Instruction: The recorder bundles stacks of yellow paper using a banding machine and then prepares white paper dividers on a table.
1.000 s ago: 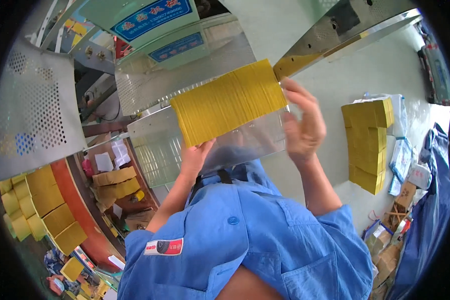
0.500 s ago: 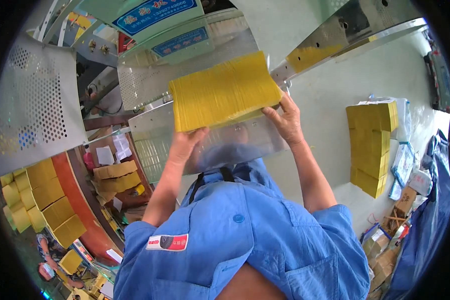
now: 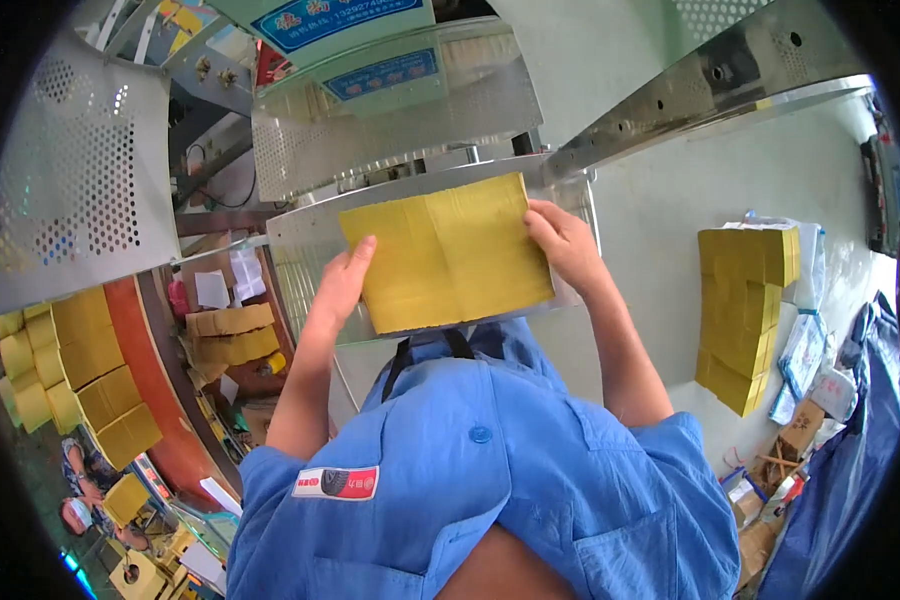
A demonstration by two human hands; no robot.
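- A worker in a blue shirt (image 3: 490, 480) holds a yellow stack (image 3: 448, 252) of flat sheets against a metal tray (image 3: 305, 240) at a machine.
- The left hand (image 3: 342, 282) presses its open palm and straight fingers against the stack's left edge; the right hand (image 3: 562, 240) curls over the upper right corner, fingers bent round the edge.
- By the look of it, the stack is nearly seated in the tray but not released; squaring and letting go appear to remain.
- More yellow stacks wait on the table (image 3: 660, 200) at right (image 3: 745, 310) and low on the left (image 3: 90, 370).
- Half a second ago the stack was tilted, its ribbed edge to the camera; now its broad face shows and it sits lower, with both hands shifted to its sides.
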